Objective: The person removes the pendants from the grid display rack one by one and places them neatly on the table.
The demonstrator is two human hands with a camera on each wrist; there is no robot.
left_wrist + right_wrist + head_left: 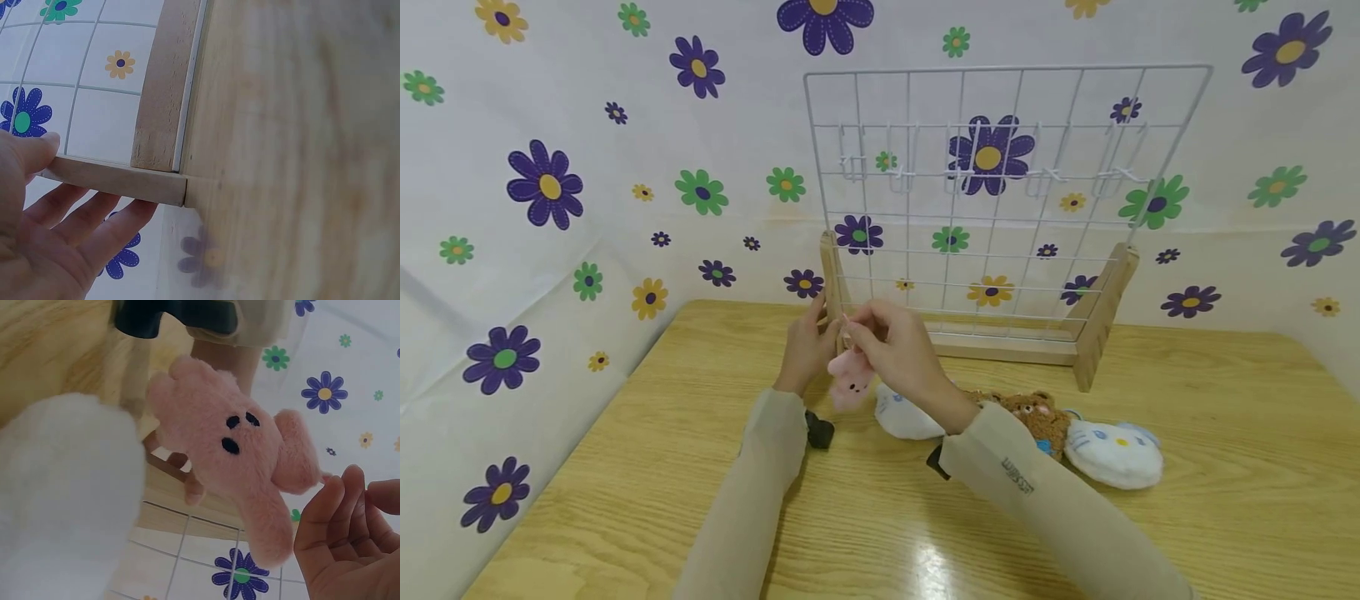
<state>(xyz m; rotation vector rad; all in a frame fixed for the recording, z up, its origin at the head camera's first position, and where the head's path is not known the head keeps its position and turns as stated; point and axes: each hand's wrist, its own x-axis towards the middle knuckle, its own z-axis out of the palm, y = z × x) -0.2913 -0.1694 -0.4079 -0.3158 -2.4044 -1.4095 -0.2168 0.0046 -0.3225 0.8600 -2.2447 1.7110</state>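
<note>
A pink plush bunny (852, 383) hangs in front of the left end of a white wire grid rack (1000, 68). With thumb and fingertips, my right hand (904, 346) pinches the bunny's thin cord above its head. In the right wrist view the bunny's body (212, 419) dangles beside the right hand (344, 544). My left hand (807, 350) is at the rack's left wooden leg (829, 258). The left wrist view shows the thumb on one side of that leg (119, 178) and the fingers of the left hand (56, 244) on the other.
Several white hooks (853, 167) hang along the grid's upper part. On the table (1225, 400) lie a white plush cat head (906, 414), brown plush bears (1037, 421) and another white plush (1116, 454). A flower-patterned cloth (625, 150) stands behind.
</note>
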